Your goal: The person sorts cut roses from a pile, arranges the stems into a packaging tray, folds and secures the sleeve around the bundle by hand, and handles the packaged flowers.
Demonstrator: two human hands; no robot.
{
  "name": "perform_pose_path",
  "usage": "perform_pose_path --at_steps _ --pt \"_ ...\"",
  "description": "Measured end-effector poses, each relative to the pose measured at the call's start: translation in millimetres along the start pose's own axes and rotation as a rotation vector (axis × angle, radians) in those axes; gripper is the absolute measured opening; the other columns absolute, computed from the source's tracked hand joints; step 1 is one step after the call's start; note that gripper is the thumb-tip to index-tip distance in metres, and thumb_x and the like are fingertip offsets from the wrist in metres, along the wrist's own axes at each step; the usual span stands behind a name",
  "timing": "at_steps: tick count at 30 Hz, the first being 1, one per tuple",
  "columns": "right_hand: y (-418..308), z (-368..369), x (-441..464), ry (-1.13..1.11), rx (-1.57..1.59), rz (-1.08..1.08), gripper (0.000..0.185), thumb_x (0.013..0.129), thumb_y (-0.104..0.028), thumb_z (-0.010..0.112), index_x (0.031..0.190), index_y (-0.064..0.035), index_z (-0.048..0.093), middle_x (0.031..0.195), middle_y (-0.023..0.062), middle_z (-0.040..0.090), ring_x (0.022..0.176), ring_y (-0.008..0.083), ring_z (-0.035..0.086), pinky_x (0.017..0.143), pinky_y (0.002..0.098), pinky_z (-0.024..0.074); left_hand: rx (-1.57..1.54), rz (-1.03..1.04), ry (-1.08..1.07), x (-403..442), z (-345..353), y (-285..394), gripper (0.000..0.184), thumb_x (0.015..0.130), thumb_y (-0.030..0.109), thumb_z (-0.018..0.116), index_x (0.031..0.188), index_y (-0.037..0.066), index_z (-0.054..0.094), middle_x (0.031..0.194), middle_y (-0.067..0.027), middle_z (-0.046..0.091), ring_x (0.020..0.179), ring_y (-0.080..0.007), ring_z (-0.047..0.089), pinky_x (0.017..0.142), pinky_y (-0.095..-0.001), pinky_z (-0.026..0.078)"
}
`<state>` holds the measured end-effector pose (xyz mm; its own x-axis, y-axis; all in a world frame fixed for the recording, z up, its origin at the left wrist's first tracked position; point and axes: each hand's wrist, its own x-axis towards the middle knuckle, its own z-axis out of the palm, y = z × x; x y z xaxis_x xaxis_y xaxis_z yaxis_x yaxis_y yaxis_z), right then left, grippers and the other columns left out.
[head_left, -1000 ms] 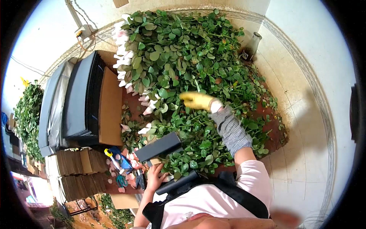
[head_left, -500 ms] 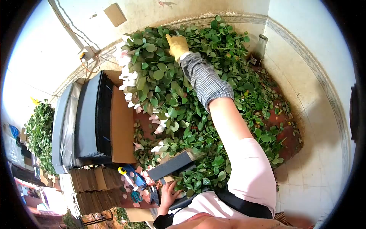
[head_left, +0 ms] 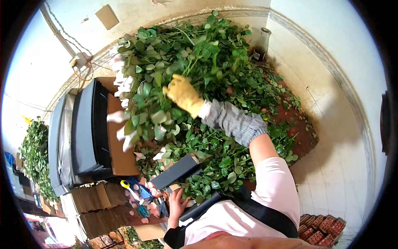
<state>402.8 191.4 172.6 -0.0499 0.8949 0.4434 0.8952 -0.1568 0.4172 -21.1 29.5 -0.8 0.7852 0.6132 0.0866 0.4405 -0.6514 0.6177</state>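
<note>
My right hand (head_left: 182, 95), in a yellow glove with a striped grey sleeve, is closed round several leafy stems (head_left: 190, 66) above the large green pile. Pale wrapped flower heads (head_left: 127, 135) hang at the left end of these stems, slightly blurred. My bare left hand (head_left: 177, 204) rests near the front edge beside a dark rectangular block (head_left: 176, 171); its fingers are spread, with the tips over a small cardboard piece and leaves. More leafy stems (head_left: 224, 170) lie on the red surface right of the block.
Dark sheets (head_left: 85, 128) and a brown cardboard sheet (head_left: 120, 139) stand at the left. Below are stacked cardboard pieces (head_left: 99, 207), teal scissors (head_left: 144, 211), a yellow-handled tool (head_left: 125, 184) and pink petals. A glass vase (head_left: 262, 43) stands at the back right. Red patterned bundles (head_left: 321, 230) lie lower right.
My right hand has come down and toward me from the back of the pile, with leafy stems and their pale heads lifted along. My left hand stays beside the dark block.
</note>
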Motion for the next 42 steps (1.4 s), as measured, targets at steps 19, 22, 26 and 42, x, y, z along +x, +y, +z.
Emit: perform_pose_path --at_steps 19,22,26,42 --pt "-65.1 78.8 -157.5 -0.051 0.348 0.313 0.017 0.080 -0.009 0.062 0.095 -0.0136 0.070 0.074 0.0033 0.066 0.075 0.0248 0.066 0.082 0.0373 0.0492 0.014 -0.019 -0.029 -2.1 1.6 -3.8 0.057 0.079 0.016 0.078 0.131 0.004 0.058 0.123 -0.0175 0.057 0.111 -0.0397 0.053 0.097 -0.0467 0.043" --pt "-67.5 61.4 -162.3 0.107 0.481 0.312 0.020 0.077 -0.006 0.063 0.094 -0.0153 0.070 0.073 0.0035 0.064 0.073 0.0238 0.065 0.075 0.0377 0.0509 0.036 0.007 -0.010 -1.3 2.3 -4.3 0.056 0.079 0.017 0.078 0.130 0.004 0.059 0.119 -0.0174 0.059 0.106 -0.0389 0.054 0.093 -0.0462 0.045" --pt "-84.8 69.3 -181.1 -0.108 0.323 0.184 0.032 0.083 -0.012 0.068 0.115 -0.0134 0.064 0.089 0.0043 0.068 0.083 0.0271 0.066 0.079 0.0388 0.0532 0.026 0.011 -0.004 -0.8 2.3 -4.1 0.058 0.079 0.017 0.079 0.131 0.005 0.058 0.121 -0.0168 0.059 0.108 -0.0387 0.054 0.095 -0.0461 0.044" --pt "-23.2 126.3 -202.5 -0.612 0.207 0.307 0.023 0.088 -0.023 0.063 0.108 -0.0133 0.067 0.106 0.0092 0.070 0.104 0.0253 0.065 0.105 0.0490 0.0405 0.000 -0.018 -0.028 -2.6 2.9 -4.9 0.059 0.078 0.018 0.080 0.131 0.004 0.057 0.122 -0.0175 0.058 0.108 -0.0399 0.054 0.093 -0.0474 0.045"
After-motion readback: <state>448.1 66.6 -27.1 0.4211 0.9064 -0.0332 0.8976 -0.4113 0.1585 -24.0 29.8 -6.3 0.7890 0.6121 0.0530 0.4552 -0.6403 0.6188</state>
